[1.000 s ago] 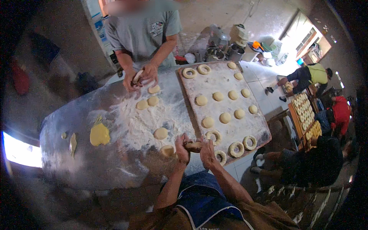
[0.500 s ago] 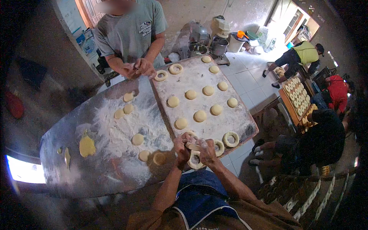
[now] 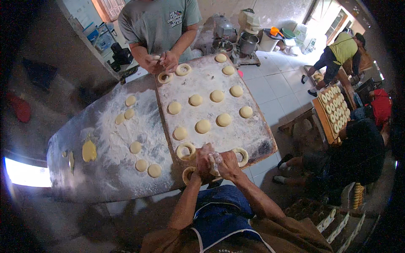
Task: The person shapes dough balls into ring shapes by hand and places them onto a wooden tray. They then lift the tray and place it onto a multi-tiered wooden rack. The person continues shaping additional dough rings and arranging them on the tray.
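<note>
At the near edge of the floured board (image 3: pixel 249 139), my left hand (image 3: pixel 205 161) and my right hand (image 3: pixel 228 163) meet, fingers closed and dusted with flour. Between them shows part of a pale piece of dough (image 3: pixel 214 171); the fingers hide most of its shape. A dough ring (image 3: pixel 178 152) lies just left of my left hand, and a second dough ring (image 3: pixel 184 174) is partly covered by my left wrist. Right of my right hand is another dough ring (image 3: pixel 246 157). Several round dough balls, one being a nearby dough ball (image 3: pixel 203 126), lie farther up the board.
Across the board a co-worker's hands (image 3: pixel 162 62) pinch dough beside two rings. The metal table (image 3: pixel 101 185) at left carries flour, dough balls and a yellow smear (image 3: pixel 89 150). Mixers (image 3: pixel 224 30) stand at the back. Several people are around a tray of rings (image 3: pixel 333 107) at right.
My view has turned, so the board sits farther left. My hands have moved right across the near rings, uncovering two rings on their left. The co-worker still handles dough.
</note>
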Available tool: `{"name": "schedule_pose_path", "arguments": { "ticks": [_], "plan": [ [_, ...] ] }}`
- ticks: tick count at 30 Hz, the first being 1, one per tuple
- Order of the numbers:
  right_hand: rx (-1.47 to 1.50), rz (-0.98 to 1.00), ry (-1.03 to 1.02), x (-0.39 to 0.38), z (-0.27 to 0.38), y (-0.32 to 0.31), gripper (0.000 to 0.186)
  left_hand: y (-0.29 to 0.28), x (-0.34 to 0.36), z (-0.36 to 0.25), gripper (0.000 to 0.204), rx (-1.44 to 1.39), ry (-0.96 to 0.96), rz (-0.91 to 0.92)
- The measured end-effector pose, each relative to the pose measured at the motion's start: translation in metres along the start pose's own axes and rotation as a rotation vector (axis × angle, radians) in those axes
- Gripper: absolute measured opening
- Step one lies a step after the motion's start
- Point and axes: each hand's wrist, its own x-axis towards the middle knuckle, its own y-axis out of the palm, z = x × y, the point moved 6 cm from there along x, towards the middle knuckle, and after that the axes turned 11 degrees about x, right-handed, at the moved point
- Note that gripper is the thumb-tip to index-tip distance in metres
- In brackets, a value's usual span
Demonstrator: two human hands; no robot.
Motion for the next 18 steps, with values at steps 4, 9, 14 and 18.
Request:
{"name": "schedule_pose_path", "arguments": {
  "ticks": [4,9,14,18],
  "plan": [
    [0.218,-0.045,-0.079,0.000,0.003,-0.009,0.049,0.019,-0.033,0.028,0.033,0.167,0.218,-0.200],
    [0.439,-0.018,-0.016,0.014,-0.027,-0.014,0.024,-0.001,-0.013,0.030,0.033,0.614,0.325,-0.158],
    [-0.151,-0.067,0.195,0.024,-0.046,-0.022,0.068,0.014,0.046,0.040,0.026,0.586,-0.420,0.379],
    [-0.273,-0.153,0.034,0.032,-0.053,-0.045,0.056,0.008,0.047,0.020,0.026,0.677,-0.133,0.413]
  ]
}}
